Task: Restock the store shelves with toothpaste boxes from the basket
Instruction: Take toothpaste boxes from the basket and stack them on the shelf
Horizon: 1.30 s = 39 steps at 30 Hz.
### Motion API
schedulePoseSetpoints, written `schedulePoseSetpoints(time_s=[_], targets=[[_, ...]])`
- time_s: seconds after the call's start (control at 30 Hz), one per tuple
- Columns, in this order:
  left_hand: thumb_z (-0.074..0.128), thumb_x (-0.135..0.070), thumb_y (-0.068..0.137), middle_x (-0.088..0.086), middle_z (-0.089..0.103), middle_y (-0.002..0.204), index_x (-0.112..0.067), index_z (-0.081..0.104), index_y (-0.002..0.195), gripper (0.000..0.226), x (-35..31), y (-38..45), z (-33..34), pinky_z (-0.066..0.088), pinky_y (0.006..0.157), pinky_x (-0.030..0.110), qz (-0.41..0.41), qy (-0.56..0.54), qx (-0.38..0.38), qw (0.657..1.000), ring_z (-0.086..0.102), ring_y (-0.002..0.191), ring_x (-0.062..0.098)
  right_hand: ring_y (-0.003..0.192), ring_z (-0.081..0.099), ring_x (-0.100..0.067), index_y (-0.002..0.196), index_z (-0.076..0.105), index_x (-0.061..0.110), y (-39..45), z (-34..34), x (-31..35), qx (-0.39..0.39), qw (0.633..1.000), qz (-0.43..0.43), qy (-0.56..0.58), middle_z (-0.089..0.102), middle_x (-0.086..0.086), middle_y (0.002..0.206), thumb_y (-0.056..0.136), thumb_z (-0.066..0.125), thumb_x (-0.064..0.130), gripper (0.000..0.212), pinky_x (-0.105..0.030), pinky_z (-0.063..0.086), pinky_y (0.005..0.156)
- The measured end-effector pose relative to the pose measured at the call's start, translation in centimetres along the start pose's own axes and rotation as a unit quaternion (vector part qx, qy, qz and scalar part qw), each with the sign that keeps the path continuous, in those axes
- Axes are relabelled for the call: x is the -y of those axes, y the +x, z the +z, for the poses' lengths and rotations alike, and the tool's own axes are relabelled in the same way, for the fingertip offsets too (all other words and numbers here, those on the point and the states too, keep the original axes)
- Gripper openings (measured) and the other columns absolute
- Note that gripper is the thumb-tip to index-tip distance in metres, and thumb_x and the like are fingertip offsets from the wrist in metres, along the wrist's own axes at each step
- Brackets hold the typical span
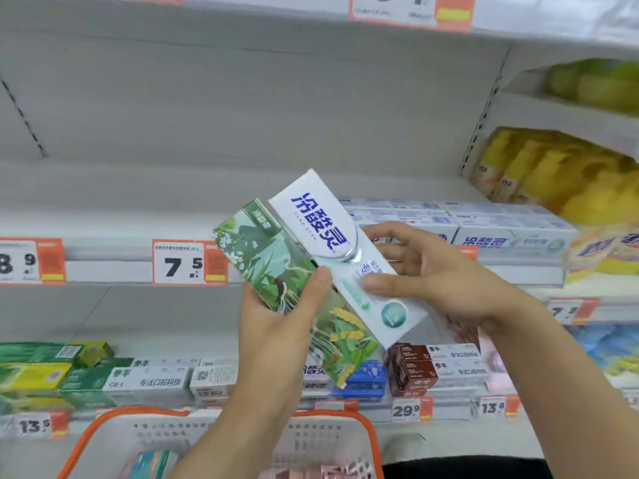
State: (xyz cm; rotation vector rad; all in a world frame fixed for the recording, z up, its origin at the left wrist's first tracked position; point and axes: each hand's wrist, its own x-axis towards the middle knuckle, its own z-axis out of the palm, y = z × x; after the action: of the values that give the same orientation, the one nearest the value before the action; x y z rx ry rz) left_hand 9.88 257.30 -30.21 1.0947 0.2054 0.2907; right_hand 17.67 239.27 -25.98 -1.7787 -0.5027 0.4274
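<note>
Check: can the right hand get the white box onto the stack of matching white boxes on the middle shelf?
Probably yes. The right hand already pinches the white box, and the matching stack lies just behind it with open space above. The left hand holds only the green box.

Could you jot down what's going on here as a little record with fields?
left hand: holds green leaf-print toothpaste box
right hand: pinches white toothpaste box, thumb on its front
boxes: side by side, tilted, raised before the shelf
middle shelf: matching white boxes stacked at right
basket: white, orange rim, below the hands, boxes inside
price tag: reads 7.5
</note>
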Motion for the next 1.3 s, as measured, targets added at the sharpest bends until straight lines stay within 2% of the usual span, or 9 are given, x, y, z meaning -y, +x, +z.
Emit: schedulePoseSetpoints(time_s=[0.17, 0.27, 0.37, 0.43, 0.57, 0.7, 0.8, 0.97, 1.3], targets=[[0.072, -0.023, 0.082, 0.009, 0.073, 0.108, -0.009, 0.058, 0.126, 0.049, -0.8, 1.0, 4.5, 0.056, 0.085, 0.042, -0.046, -0.098, 0.002, 0.994, 0.070, 0.099, 0.027, 0.109, 0.068, -0.018, 0.134, 0.053, 0.027, -0.6, -2.8, 1.4, -0.154, 0.975, -0.121, -0.100, 0.072, 0.005, 0.117, 0.083, 0.078, 0.019, 0.057, -0.039, 0.054, 0.097], [0.060, -0.012, 0.091, 0.017, 0.069, 0.121, -0.004, 0.051, 0.135, 0.045, -1.4, 1.6, 6.2, 0.055, 0.086, 0.041, -0.099, -0.146, 0.025, 0.984, 0.069, 0.108, 0.031, 0.113, 0.057, -0.004, 0.132, 0.052, 0.034, -0.4, -5.8, 2.4, -0.250, 0.902, -0.164, -0.312, 0.062, 0.026, 0.119, 0.088, 0.074, 0.012, 0.054, -0.024, 0.042, 0.100], [0.060, -0.010, 0.093, 0.019, 0.070, 0.118, -0.004, 0.052, 0.131, 0.039, -1.4, 1.5, 7.3, 0.056, 0.087, 0.043, -0.106, -0.101, 0.036, 0.989, 0.071, 0.106, 0.032, 0.124, 0.048, -0.021, 0.136, 0.050, 0.032, 1.2, -9.3, 2.4, -0.369, 0.799, -0.140, -0.453, 0.057, 0.009, 0.132, 0.089, 0.068, 0.008, 0.056, -0.042, 0.025, 0.110], [0.062, -0.009, 0.094, 0.017, 0.073, 0.111, -0.006, 0.054, 0.127, 0.034, -1.4, 1.2, 7.9, 0.056, 0.091, 0.047, -0.112, -0.067, 0.045, 0.990, 0.073, 0.101, 0.030, 0.128, 0.044, -0.025, 0.135, 0.049, 0.035, 2.5, -11.4, 1.8, -0.403, 0.781, -0.081, -0.470, 0.056, 0.004, 0.133, 0.090, 0.065, 0.008, 0.056, -0.054, 0.014, 0.115], [0.064, -0.012, 0.094, 0.016, 0.073, 0.111, -0.005, 0.055, 0.124, 0.032, -1.3, 1.8, 8.3, 0.055, 0.093, 0.051, -0.106, -0.019, 0.030, 0.994, 0.073, 0.099, 0.028, 0.136, 0.040, -0.027, 0.131, 0.050, 0.042, 4.7, -15.8, 0.4, -0.339, 0.811, 0.020, -0.476, 0.054, 0.003, 0.138, 0.090, 0.063, 0.003, 0.058, -0.054, 0.009, 0.116], [0.066, -0.014, 0.093, 0.015, 0.074, 0.111, -0.003, 0.058, 0.122, 0.032, -1.1, 3.2, 8.6, 0.057, 0.092, 0.051, -0.096, -0.012, 0.013, 0.995, 0.074, 0.096, 0.027, 0.120, 0.054, -0.026, 0.128, 0.051, 0.039, 5.3, -20.0, 0.9, -0.219, 0.858, 0.073, -0.459, 0.054, -0.002, 0.135, 0.087, 0.068, 0.003, 0.057, -0.043, 0.044, 0.103], [0.066, -0.013, 0.093, 0.015, 0.075, 0.109, 0.000, 0.059, 0.125, 0.035, -0.6, 3.8, 9.6, 0.057, 0.091, 0.051, -0.113, -0.044, 0.009, 0.993, 0.073, 0.099, 0.030, 0.117, 0.052, -0.022, 0.133, 0.051, 0.038, 5.5, -22.3, 1.8, -0.151, 0.878, 0.125, -0.436, 0.049, 0.000, 0.136, 0.088, 0.071, 0.009, 0.057, -0.030, 0.051, 0.081], [0.063, -0.009, 0.094, 0.009, 0.077, 0.104, -0.004, 0.063, 0.124, 0.031, 0.7, 3.8, 10.9, 0.056, 0.073, 0.036, -0.145, -0.092, 0.029, 0.985, 0.075, 0.086, 0.018, 0.120, 0.055, -0.024, 0.127, 0.052, 0.044, 6.0, -24.7, 2.4, -0.117, 0.876, 0.153, -0.442, 0.052, -0.001, 0.137, 0.085, 0.075, 0.012, 0.058, -0.043, 0.047, 0.103], [0.062, -0.008, 0.092, 0.010, 0.077, 0.095, -0.011, 0.067, 0.107, 0.016, 1.7, 4.5, 11.5, 0.057, 0.086, 0.044, -0.164, -0.127, 0.043, 0.977, 0.074, 0.081, 0.019, 0.130, 0.049, -0.021, 0.136, 0.053, 0.034, 7.0, -26.1, -0.3, -0.042, 0.855, 0.276, -0.437, 0.056, 0.003, 0.136, 0.092, 0.064, 0.011, 0.051, -0.043, 0.038, 0.114]])
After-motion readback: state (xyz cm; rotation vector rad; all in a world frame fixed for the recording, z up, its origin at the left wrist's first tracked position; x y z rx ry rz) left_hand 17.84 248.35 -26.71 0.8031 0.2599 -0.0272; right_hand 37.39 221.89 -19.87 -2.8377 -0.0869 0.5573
